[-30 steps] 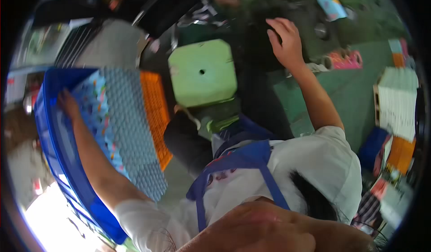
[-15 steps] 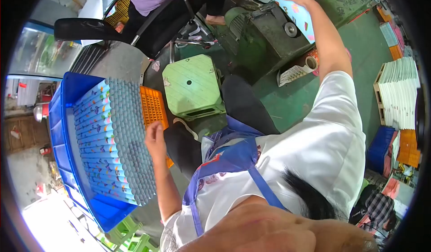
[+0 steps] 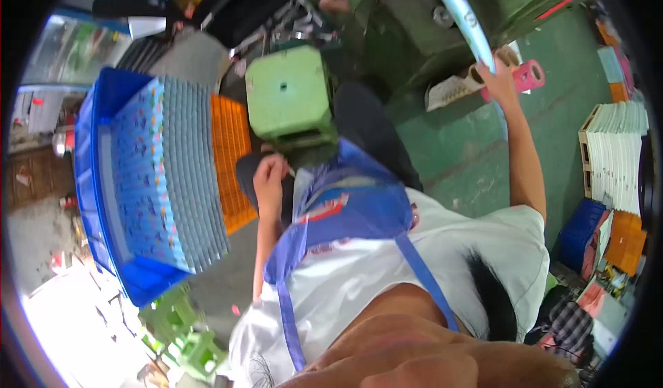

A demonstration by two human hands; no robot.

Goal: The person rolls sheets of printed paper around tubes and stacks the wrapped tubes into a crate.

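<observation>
My right hand [image 3: 498, 84] is closed around a light-blue printed sheet [image 3: 461, 16]. The sheet looks narrow and curved, its upper end reaching past the green machine, and motion blurs it. Over my left knee, my left hand [image 3: 270, 174] has its fingers curled together; whether anything small is in them I cannot make out. Left of that hand, a blue crate [image 3: 103, 181] lies full of stacked light-blue printed tubes [image 3: 197, 167], their round ends turned toward me.
An orange basket [image 3: 231, 160] stands beside the crate. Before my knees is a green stool [image 3: 286, 91]. The green machine [image 3: 407, 53] sits ahead, with a pink roll [image 3: 530, 75] on the floor nearby. White stacked sheets [image 3: 615, 156] stand at right. A seated person is at the top.
My right hand has come down and right from the machine, bringing the sheet along. My left hand has moved from beside the tubes to over my knee. The view has shifted.
</observation>
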